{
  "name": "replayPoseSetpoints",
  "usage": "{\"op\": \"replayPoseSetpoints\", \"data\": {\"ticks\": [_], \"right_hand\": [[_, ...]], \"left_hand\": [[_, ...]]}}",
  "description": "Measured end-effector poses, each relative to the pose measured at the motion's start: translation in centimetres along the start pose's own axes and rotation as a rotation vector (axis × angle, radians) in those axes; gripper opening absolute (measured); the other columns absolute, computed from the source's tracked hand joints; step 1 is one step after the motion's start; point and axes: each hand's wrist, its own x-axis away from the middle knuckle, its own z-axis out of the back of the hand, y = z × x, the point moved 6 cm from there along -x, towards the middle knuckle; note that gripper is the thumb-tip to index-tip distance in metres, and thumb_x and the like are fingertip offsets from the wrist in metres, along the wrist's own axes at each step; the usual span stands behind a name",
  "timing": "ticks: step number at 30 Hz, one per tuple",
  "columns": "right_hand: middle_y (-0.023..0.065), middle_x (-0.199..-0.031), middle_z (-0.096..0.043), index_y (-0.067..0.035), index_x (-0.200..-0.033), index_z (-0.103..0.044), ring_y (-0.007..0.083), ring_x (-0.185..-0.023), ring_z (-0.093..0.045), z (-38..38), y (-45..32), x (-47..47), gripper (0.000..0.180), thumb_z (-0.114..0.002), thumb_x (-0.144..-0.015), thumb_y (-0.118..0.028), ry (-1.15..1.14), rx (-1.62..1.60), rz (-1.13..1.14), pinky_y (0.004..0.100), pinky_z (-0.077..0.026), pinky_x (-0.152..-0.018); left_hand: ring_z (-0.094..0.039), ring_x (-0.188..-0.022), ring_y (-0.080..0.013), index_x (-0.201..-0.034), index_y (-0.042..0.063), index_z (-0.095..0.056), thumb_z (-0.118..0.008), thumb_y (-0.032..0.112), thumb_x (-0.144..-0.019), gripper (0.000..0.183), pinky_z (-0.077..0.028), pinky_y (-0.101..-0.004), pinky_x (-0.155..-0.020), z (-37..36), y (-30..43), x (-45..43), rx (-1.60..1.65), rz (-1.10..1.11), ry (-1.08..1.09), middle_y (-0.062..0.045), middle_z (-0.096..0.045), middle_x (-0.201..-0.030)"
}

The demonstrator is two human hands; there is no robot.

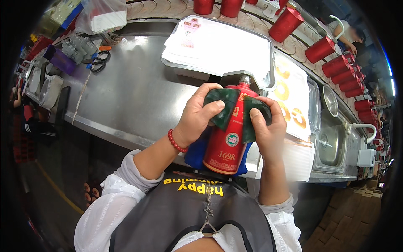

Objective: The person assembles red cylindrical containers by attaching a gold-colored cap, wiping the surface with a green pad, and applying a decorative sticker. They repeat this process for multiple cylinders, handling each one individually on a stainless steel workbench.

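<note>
A red bottle [220,145] with printed writing and a dark threaded neck stands tilted before me, over a blue cloth [195,154] at the bench edge. My left hand [204,110] grips a dark green flexible pad [227,116] against the bottle's left shoulder, thumb on top. On the right side, my right hand [267,126] pinches a second green pad [250,129] against the bottle. A grey metal piece [227,78] lies behind the neck. Just beyond is a metal tray [273,75] holding white printed sheets [220,44].
Black-handled scissors [100,61] and a purple container [59,60] lie at the left of the steel bench [135,82]. Red bottles [286,24] line a conveyor [296,44] at the back and right. A sink [330,148] is at right; a person [346,31] works beyond the conveyor.
</note>
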Motion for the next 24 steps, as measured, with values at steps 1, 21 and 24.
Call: {"op": "replayPoseSetpoints", "data": {"ticks": [1, 21, 24], "right_hand": [[0.0061, -0.098, -0.066, 0.0, -0.114, -0.061, 0.0113, -0.088, -0.06, 0.3, 0.1, -0.3, 0.025, -0.066, -0.092, -0.01, 0.018, 0.023, 0.033, 0.0258, -0.05, -0.078], [0.0013, -0.086, -0.061, -0.012, -0.104, -0.07, 0.0166, -0.083, -0.063, -4.3, -8.1, 4.1, 0.03, -0.076, -0.075, -0.007, -0.801, 0.526, 0.705, 0.0369, -0.048, -0.082], [0.0044, -0.086, -0.067, -0.003, -0.104, -0.068, 0.0121, -0.073, -0.064, 0.3, -2.8, -2.8, 0.021, -0.074, -0.083, -0.005, -0.267, 0.17, 0.177, 0.0251, -0.049, -0.058]], "left_hand": [[-0.057, -0.084, -0.0024, -0.128, 0.007, -0.051, -0.061, 0.018, -0.097, 0.034, -0.048, -0.0184, -0.069, 0.4, -0.3, 0.1, 0.027, 0.031, -0.003, 0.002, -0.063, -0.098], [-0.035, -0.136, -0.0425, -0.154, -0.002, -0.025, -0.081, 0.049, -0.075, 0.109, -0.013, -0.0622, -0.118, -0.1, -0.5, 9.5, -1.262, -0.388, -0.186, -0.026, -0.039, -0.147], [-0.038, -0.133, -0.0404, -0.152, -0.002, -0.031, -0.08, 0.048, -0.075, 0.104, -0.014, -0.0637, -0.117, -0.6, 0.0, 9.0, -1.248, -0.45, -0.183, -0.024, -0.046, -0.142]]}}
